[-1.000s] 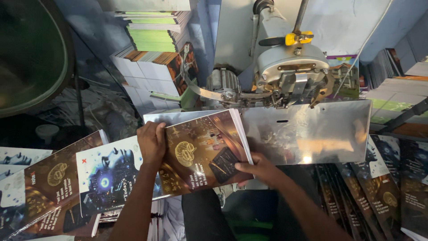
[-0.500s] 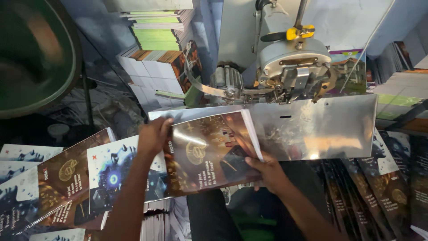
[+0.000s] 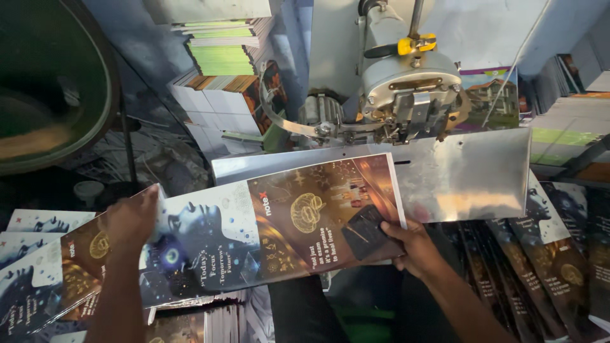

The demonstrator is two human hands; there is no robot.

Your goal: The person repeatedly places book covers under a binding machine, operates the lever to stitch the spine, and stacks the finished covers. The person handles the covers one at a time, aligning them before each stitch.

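A glossy booklet [image 3: 305,216] with a brown cover lies open over the shiny metal saddle plate [image 3: 470,171] of a stitching machine [image 3: 406,82]. My right hand [image 3: 413,244] grips its lower right edge, thumb on the cover. My left hand [image 3: 130,219] has moved out to the left and rests on the pile of covers [image 3: 57,279] there, fingers loosely curled; whether it holds a sheet is unclear.
More covers, brown and blue, lie fanned out at the right [image 3: 559,254]. Stacks of printed books [image 3: 222,70] stand behind the machine. A large dark green wheel [image 3: 44,95] fills the upper left.
My left hand let go of the booklet's top left corner and swung left to the pile of covers. The booklet now lies flatter and further right on the saddle.
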